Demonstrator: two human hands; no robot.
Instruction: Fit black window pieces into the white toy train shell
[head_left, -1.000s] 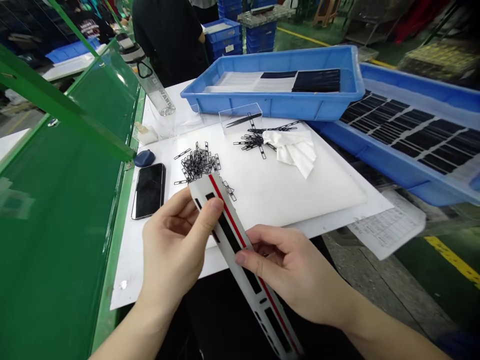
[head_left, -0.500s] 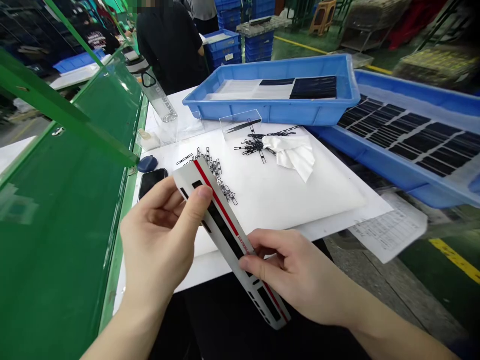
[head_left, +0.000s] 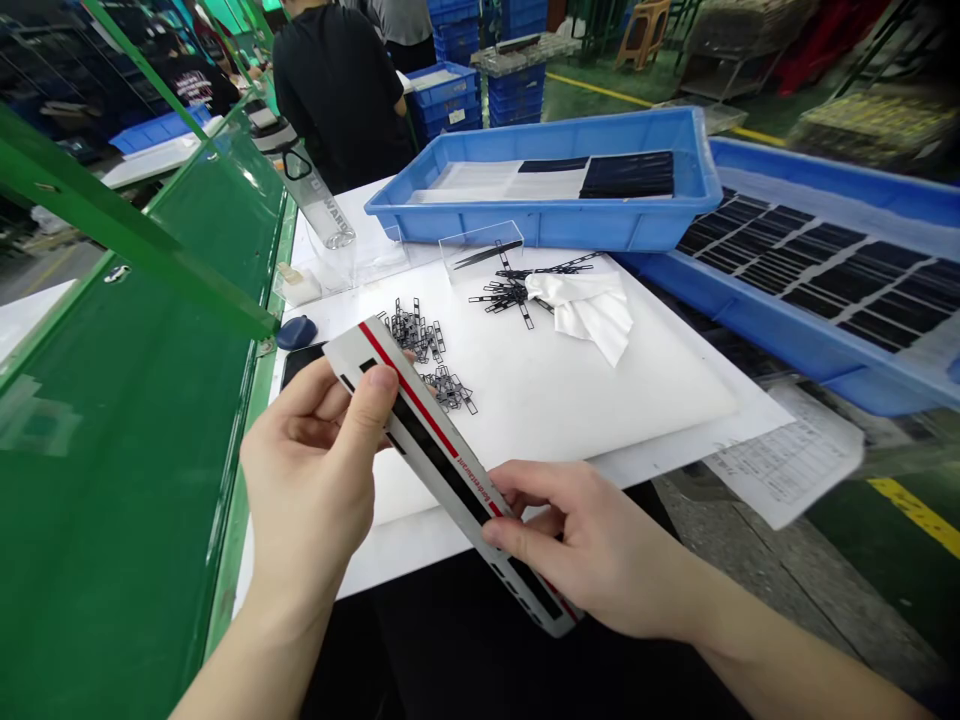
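A person's two bare hands hold a long white strip (head_left: 442, 470) above the near edge of a white table (head_left: 660, 455). The strip carries a red line along one side and a row of black rectangular shapes along its middle. Its long axis runs on a diagonal, with the far end pointing up and to the left and the near end pointing down and to the right, toward the person's body. The left hand (head_left: 311, 480) grips the far end, thumb pressed on the top face and the other fingers curled underneath. The right hand (head_left: 592, 545) pinches the strip nearer its lower end between thumb and fingertips. Just beyond the strip, a heap of small black frames (head_left: 424, 350) lies on a white mat (head_left: 600, 395), and a second scatter of black frames (head_left: 510, 285) lies further back, touching a crumpled white cloth (head_left: 589, 305). Behind these sit two blue trays (head_left: 555, 215) holding dark sheets. A dark phone (head_left: 296, 362) lies partly hidden behind the left hand.
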